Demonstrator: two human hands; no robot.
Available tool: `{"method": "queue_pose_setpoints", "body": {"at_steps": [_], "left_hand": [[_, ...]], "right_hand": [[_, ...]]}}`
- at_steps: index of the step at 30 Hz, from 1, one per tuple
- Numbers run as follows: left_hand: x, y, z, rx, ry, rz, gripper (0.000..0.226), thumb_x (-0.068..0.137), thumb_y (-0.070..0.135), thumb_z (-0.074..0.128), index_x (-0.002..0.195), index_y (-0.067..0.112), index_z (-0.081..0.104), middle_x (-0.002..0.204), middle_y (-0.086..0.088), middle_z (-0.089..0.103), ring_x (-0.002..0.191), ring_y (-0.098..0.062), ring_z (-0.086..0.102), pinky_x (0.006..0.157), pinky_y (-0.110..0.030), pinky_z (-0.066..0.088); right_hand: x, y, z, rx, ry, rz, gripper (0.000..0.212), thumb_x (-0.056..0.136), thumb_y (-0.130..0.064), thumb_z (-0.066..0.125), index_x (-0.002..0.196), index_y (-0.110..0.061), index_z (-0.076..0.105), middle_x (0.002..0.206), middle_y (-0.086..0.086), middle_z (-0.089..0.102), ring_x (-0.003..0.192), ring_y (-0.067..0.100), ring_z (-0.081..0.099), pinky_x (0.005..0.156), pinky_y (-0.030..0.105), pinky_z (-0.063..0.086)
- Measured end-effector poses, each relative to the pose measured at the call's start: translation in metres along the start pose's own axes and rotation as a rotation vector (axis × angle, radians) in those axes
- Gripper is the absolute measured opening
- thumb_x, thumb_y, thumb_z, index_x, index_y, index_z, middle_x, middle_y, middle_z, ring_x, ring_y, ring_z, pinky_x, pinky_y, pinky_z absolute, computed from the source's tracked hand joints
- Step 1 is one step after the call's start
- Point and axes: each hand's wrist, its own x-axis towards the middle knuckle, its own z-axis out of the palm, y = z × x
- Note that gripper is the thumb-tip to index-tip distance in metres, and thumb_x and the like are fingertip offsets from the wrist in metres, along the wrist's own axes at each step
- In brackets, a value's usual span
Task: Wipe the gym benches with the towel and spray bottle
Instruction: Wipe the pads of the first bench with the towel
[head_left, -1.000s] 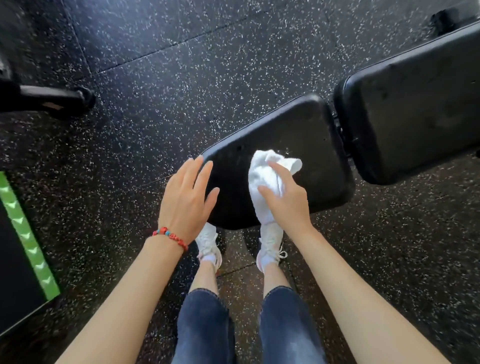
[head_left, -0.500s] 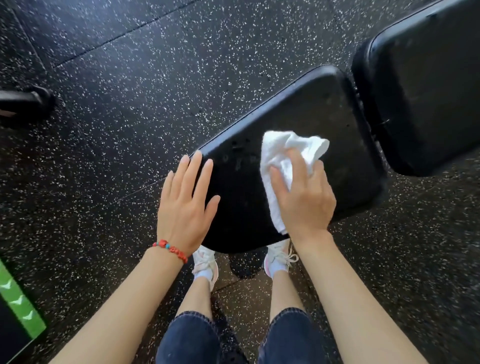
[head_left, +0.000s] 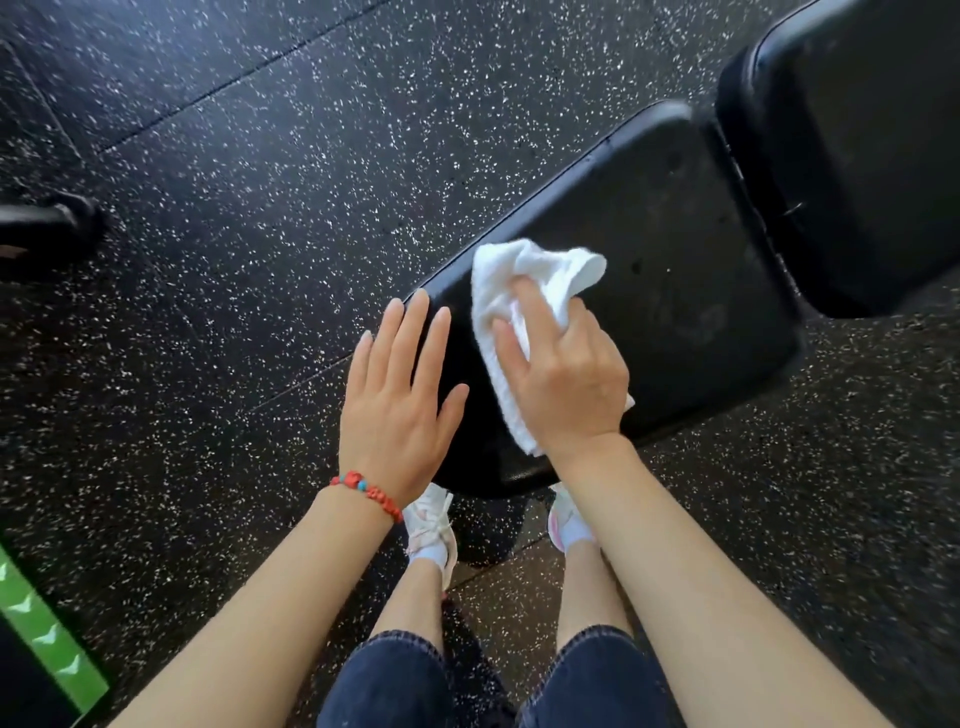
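A: Is any writing or brand showing anywhere?

B: None that is reading clearly. The green strip (head_left: 49, 642) at the lower left is carrying pale arrow-like marks, but no letters. The two white shoes (head_left: 432, 525) are showing no legible logo.

A: What is the count of things?

B: One white towel (head_left: 524, 280), two black bench pads, two hands, two shoes, one red beaded bracelet (head_left: 366, 491). The spray bottle is not appearing in the view.

A: Where is the towel lying?

B: It is lying bunched on the seat pad (head_left: 675, 291), toward its left, near end. The right hand (head_left: 566, 379) is pressing down on it, with the index finger and thumb stretched over the cloth and the other fingers curling into its folds, so the hand is gripping it.

A: And the other hand?

B: The left hand (head_left: 400, 395) is resting flat at the pad's near left corner, just beside the towel and apart from it, fingers straight and lightly spread, holding nothing. The bracelet is sitting on that wrist.

A: The second pad?

B: The back pad (head_left: 857, 145) is standing just beyond the seat pad at the upper right, a narrow gap between them. Both are standing over a black speckled floor (head_left: 260, 208).
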Motion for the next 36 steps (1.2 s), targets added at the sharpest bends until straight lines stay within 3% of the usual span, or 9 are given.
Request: {"method": "queue_pose_setpoints", "body": {"at_steps": [6, 11, 14, 17, 20, 27, 30, 33, 36], "left_hand": [[0.000, 0.000, 0.003, 0.010, 0.029, -0.010, 0.055, 0.092, 0.031, 0.038, 0.139, 0.002, 0.036, 0.147, -0.020, 0.032, 0.136, -0.034, 0.025, 0.109, -0.051, 0.026], [0.001, 0.003, -0.002, 0.042, -0.010, -0.015, 0.056, 0.093, 0.032, 0.036, 0.139, 0.001, 0.036, 0.147, -0.021, 0.032, 0.136, -0.036, 0.027, 0.108, -0.052, 0.026], [0.003, 0.008, -0.004, 0.050, -0.012, -0.039, 0.056, 0.092, 0.031, 0.036, 0.137, -0.002, 0.038, 0.146, -0.023, 0.033, 0.135, -0.039, 0.029, 0.108, -0.053, 0.026], [0.006, 0.016, -0.003, 0.063, 0.022, -0.057, 0.055, 0.091, 0.030, 0.038, 0.136, -0.004, 0.039, 0.144, -0.025, 0.034, 0.134, -0.040, 0.031, 0.109, -0.053, 0.024], [0.016, 0.027, 0.001, 0.087, 0.048, -0.041, 0.055, 0.092, 0.031, 0.038, 0.136, -0.001, 0.039, 0.145, -0.023, 0.035, 0.135, -0.037, 0.031, 0.110, -0.051, 0.022], [0.031, 0.049, 0.009, 0.168, 0.020, -0.019, 0.056, 0.091, 0.033, 0.038, 0.138, 0.002, 0.040, 0.146, -0.020, 0.034, 0.135, -0.035, 0.031, 0.110, -0.050, 0.020], [0.031, 0.047, 0.013, 0.189, 0.038, -0.018, 0.057, 0.090, 0.033, 0.038, 0.138, 0.002, 0.040, 0.146, -0.020, 0.034, 0.136, -0.035, 0.030, 0.110, -0.049, 0.018], [0.031, 0.046, 0.017, 0.204, 0.064, -0.009, 0.056, 0.090, 0.033, 0.039, 0.137, 0.003, 0.040, 0.146, -0.019, 0.036, 0.135, -0.034, 0.029, 0.110, -0.047, 0.017], [0.031, 0.046, 0.017, 0.199, 0.076, -0.009, 0.056, 0.089, 0.032, 0.040, 0.137, 0.002, 0.040, 0.145, -0.020, 0.037, 0.134, -0.034, 0.029, 0.110, -0.048, 0.017]], "right_hand": [[0.034, -0.004, 0.015, 0.013, 0.055, 0.100, 0.029, 0.087, -0.033, 0.058, 0.104, -0.015, 0.072, 0.062, 0.008, 0.059, 0.049, 0.020, 0.054, 0.043, 0.029, 0.045], [-0.026, 0.000, -0.013, 0.054, -0.016, -0.104, 0.031, 0.086, -0.036, 0.061, 0.106, -0.014, 0.070, 0.057, 0.006, 0.054, 0.045, 0.020, 0.047, 0.040, 0.029, 0.041], [-0.017, 0.021, -0.013, 0.046, -0.034, -0.229, 0.029, 0.085, -0.037, 0.059, 0.099, -0.016, 0.073, 0.055, 0.005, 0.052, 0.046, 0.020, 0.048, 0.040, 0.030, 0.040], [0.026, 0.051, 0.006, -0.097, 0.086, -0.057, 0.020, 0.082, -0.030, 0.063, 0.080, -0.014, 0.074, 0.053, 0.007, 0.054, 0.043, 0.022, 0.051, 0.038, 0.027, 0.038], [0.055, 0.066, 0.015, -0.072, 0.134, 0.193, 0.020, 0.078, -0.032, 0.070, 0.091, -0.016, 0.075, 0.058, 0.009, 0.058, 0.046, 0.021, 0.054, 0.039, 0.024, 0.041], [-0.039, 0.079, -0.021, 0.029, 0.016, 0.114, 0.027, 0.087, -0.031, 0.063, 0.103, -0.011, 0.071, 0.062, 0.011, 0.057, 0.049, 0.023, 0.054, 0.045, 0.031, 0.050], [-0.014, 0.093, -0.013, -0.007, 0.032, 0.040, 0.025, 0.086, -0.031, 0.062, 0.098, -0.013, 0.073, 0.056, 0.009, 0.055, 0.045, 0.023, 0.052, 0.040, 0.028, 0.045], [0.046, 0.102, 0.010, -0.031, 0.137, 0.158, 0.022, 0.081, -0.031, 0.064, 0.092, -0.015, 0.075, 0.057, 0.011, 0.058, 0.046, 0.025, 0.055, 0.038, 0.027, 0.041], [0.077, 0.104, 0.024, 0.022, 0.132, 0.246, 0.022, 0.075, -0.032, 0.072, 0.093, -0.019, 0.075, 0.059, 0.011, 0.060, 0.048, 0.026, 0.057, 0.039, 0.026, 0.042]]}}
